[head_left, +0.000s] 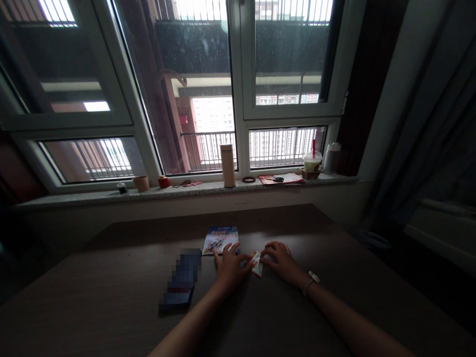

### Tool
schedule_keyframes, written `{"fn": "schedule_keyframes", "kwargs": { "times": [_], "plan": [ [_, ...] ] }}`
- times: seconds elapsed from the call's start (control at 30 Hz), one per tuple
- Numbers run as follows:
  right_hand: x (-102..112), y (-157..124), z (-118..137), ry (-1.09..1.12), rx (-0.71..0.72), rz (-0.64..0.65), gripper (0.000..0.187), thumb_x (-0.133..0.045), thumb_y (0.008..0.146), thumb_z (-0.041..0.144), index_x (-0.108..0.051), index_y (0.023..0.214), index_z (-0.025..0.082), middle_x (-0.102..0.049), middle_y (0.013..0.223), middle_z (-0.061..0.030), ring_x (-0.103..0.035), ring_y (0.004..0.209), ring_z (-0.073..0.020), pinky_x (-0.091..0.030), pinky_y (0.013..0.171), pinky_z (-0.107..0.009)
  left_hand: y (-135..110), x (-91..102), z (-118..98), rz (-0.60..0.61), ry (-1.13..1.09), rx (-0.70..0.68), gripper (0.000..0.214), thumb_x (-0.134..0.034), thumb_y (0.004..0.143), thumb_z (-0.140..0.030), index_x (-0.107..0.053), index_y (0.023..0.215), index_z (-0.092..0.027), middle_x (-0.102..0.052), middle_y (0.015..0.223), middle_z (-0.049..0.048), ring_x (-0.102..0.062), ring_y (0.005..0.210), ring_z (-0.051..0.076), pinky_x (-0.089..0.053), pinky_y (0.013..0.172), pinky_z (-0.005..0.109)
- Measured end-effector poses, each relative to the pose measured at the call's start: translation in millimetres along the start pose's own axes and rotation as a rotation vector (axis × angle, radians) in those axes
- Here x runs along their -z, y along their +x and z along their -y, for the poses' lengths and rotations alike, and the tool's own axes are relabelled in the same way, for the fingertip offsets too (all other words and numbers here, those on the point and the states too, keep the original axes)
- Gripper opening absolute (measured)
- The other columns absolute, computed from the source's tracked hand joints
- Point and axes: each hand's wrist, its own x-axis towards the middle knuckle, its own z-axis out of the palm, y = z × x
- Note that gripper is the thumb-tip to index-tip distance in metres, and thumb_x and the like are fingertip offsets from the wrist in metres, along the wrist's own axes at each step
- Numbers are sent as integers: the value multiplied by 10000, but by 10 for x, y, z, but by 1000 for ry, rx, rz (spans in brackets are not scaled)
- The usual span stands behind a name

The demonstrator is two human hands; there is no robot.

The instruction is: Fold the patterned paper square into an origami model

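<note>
Your left hand (228, 267) and right hand (280, 260) lie flat on the bench (111, 297), each grip open, both pressing the small folded paper (256, 264) between them. A blue booklet (220, 240) lies just beyond.

Both hands (256, 265) press a small folded paper (257, 263) on the table (111, 297)

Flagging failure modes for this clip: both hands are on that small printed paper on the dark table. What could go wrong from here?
1. The small printed paper is pinned only by fingertips of the left hand and right hand. On the table it may slide or crease crooked.
2. The room is dim and backlit by the window, so the paper's edges are probably hard to see.
3. The blue booklet lies right at the left fingertips and could get nudged.
</note>
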Motion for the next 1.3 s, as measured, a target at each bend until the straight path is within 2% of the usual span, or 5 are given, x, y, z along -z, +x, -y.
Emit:
{"fn": "schedule_keyframes", "kwargs": {
  "times": [0.17,0.33,0.6,0.9,1.3],
  "plan": [
    [-13,30,-64,28,0,-50,284,-482,920,430,-690,919,237,-600,1119,-55,-503,1120,-228,-304,1057,-418,-4,4,0,17,6,2,213,-649,835,-484,-727,1030,-450,-495,1433,23,-322,1371,363,-16,1072,728],
    [21,7,-39,26,63,-66,144,-594,845,321,-695,905,236,-605,1125,-51,-507,1126,-229,-313,1048,-405,-6,16,4,32,19,-12,219,-629,848,-489,-725,1041,-446,-484,1439,23,-316,1372,367,-24,1076,724],
    [64,20,-3,52,203,29,214,-554,833,181,-737,917,254,-683,997,-37,-578,1033,-205,-336,1038,-391,5,11,39,70,43,-45,238,-589,872,-502,-712,1069,-449,-469,1444,41,-314,1370,365,-31,1064,735],
    [139,22,-52,95,231,47,184,-639,750,180,-753,863,269,-710,985,-19,-576,1058,-217,-351,1025,-381,29,48,110,142,56,-76,308,-589,849,-556,-661,1142,-491,-421,1484,36,-272,1396,386,12,1055,741],
    [156,29,-49,92,207,80,91,-703,761,281,-766,826,288,-724,995,-17,-533,1150,-251,-322,1048,-425,39,100,128,188,43,-95,361,-623,813,-572,-642,1166,-495,-406,1499,35,-242,1415,391,24,1057,735]
  ]
}}
